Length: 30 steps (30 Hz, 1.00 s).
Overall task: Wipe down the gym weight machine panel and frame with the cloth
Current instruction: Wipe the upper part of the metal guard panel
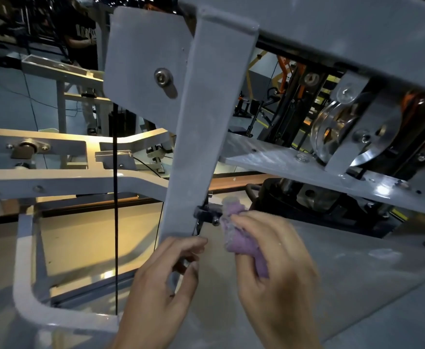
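Two hands work close together at the foot of a grey upright post (201,137) of the weight machine. The right hand (274,263) has a bunched purple cloth (241,238) held in its grip, fingers curled around the wad so that the free end sticks out upward toward a small dark bracket (206,212) on the post's right edge. Bunching the cloth that way probably gives a narrow, firm tip for getting into the hardware, where a flat cloth would not reach. The cloth's tip lies just beside the bracket and its little knob; whether it actually touches them is hard to tell through the blur.

The left hand (163,280) sits at the very bottom of the post, its fingers curled against the lower edge and seemingly pinching something small there (possibly a thin cable or a fitting, too blurred to name). My guess is that it steadies the frame or holds a loose part aside so the cloth can pass.

Below both hands spreads a flat grey panel (357,285), with faint smudges on its right part, which suggests it may need wiping. To the right, a shiny pulley wheel (337,132) sits in its housing above a grey cross plate (269,157). A white curved frame tube (27,293) runs at lower left.
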Each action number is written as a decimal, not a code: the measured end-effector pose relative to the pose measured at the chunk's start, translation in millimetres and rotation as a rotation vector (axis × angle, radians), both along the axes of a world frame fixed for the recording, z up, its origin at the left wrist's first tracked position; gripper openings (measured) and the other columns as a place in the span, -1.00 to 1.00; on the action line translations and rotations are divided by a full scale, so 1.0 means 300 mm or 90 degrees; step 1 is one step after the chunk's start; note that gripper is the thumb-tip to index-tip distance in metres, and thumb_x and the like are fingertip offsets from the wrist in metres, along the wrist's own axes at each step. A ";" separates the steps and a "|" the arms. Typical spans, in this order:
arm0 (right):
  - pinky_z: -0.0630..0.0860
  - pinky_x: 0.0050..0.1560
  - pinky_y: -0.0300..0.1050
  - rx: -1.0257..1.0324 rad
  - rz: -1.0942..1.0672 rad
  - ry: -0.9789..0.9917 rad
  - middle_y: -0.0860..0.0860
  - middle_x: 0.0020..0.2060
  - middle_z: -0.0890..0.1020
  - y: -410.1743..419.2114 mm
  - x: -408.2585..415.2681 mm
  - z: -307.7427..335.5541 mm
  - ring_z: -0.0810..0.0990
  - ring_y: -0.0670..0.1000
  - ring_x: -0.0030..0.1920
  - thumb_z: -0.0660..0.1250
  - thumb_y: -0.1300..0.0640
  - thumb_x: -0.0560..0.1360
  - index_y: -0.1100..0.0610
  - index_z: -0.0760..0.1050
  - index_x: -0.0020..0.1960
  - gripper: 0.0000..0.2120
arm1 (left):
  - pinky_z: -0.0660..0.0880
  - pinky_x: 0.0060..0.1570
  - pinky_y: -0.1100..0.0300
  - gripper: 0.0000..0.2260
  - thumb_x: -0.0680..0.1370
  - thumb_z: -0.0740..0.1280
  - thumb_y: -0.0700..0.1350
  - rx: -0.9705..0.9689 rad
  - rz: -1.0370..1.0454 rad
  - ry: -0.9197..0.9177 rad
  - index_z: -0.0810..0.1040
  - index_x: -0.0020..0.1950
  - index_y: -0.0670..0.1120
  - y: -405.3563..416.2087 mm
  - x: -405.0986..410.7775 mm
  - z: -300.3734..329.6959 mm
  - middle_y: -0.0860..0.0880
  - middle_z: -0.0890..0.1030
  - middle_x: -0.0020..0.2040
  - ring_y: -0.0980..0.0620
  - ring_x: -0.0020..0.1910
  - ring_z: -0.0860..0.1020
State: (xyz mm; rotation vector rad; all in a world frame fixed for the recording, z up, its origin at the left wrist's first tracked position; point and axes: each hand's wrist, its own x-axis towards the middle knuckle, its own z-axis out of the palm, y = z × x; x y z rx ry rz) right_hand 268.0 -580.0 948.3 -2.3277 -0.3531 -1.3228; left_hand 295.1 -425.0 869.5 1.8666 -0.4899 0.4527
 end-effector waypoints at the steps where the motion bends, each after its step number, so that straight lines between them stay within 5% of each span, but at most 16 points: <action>1: 0.53 0.12 -0.21 -0.002 0.018 0.005 -0.03 0.06 0.68 0.012 0.008 -0.015 0.67 0.02 0.03 0.32 0.24 0.52 0.16 0.70 0.09 -0.77 | 0.46 -0.01 0.47 -0.62 0.56 0.42 -0.28 -0.002 -0.003 0.001 0.59 0.21 0.17 0.001 0.001 0.000 0.27 0.58 0.06 0.20 0.10 0.59; 9: 0.54 0.16 -0.17 -0.005 0.096 0.052 -0.02 0.08 0.67 0.120 0.051 0.035 0.62 0.01 0.10 0.23 0.35 0.40 0.19 0.66 0.14 -0.61 | 0.50 -0.13 0.36 -0.54 0.52 0.44 -0.33 -0.036 -0.013 -0.004 0.58 0.19 0.22 0.006 -0.004 -0.001 0.18 0.61 0.05 0.15 0.00 0.60; 14: 0.56 0.06 -0.12 0.021 0.019 0.012 -0.03 0.02 0.68 0.012 0.017 0.018 0.66 0.00 0.04 0.44 0.47 0.41 0.19 0.68 0.07 -0.69 | 0.47 -0.03 0.43 -0.62 0.58 0.39 -0.25 -0.003 -0.010 0.009 0.57 0.23 0.21 0.004 -0.015 -0.002 0.28 0.57 0.09 0.19 0.10 0.58; 20: 0.58 0.06 -0.17 -0.009 0.078 0.035 0.02 0.09 0.60 0.111 0.050 0.007 0.62 -0.03 0.06 0.28 0.29 0.41 0.20 0.65 0.15 -0.66 | 0.52 -0.12 0.32 -0.60 0.53 0.44 -0.31 -0.006 -0.023 0.015 0.56 0.12 0.21 0.000 -0.015 0.005 0.22 0.57 0.03 0.14 0.02 0.58; 27: 0.51 0.02 -0.29 -0.076 0.039 0.025 0.02 0.01 0.62 0.139 0.062 -0.078 0.59 -0.04 0.00 0.34 0.17 0.52 0.17 0.68 0.09 -0.79 | 0.52 -0.19 0.37 -0.59 0.48 0.42 -0.25 -0.053 -0.010 -0.007 0.54 0.12 0.26 -0.004 -0.023 -0.016 0.20 0.60 0.00 0.14 -0.06 0.61; 30: 0.48 -0.03 -0.33 -0.048 0.031 0.016 -0.02 0.00 0.59 0.137 0.042 -0.104 0.60 -0.05 -0.04 0.35 0.17 0.52 0.15 0.70 0.09 -0.79 | 0.58 -0.17 0.19 -0.66 0.48 0.40 -0.19 -0.049 -0.006 0.000 0.57 0.10 0.25 0.012 -0.030 -0.040 0.15 0.62 -0.03 0.11 -0.08 0.63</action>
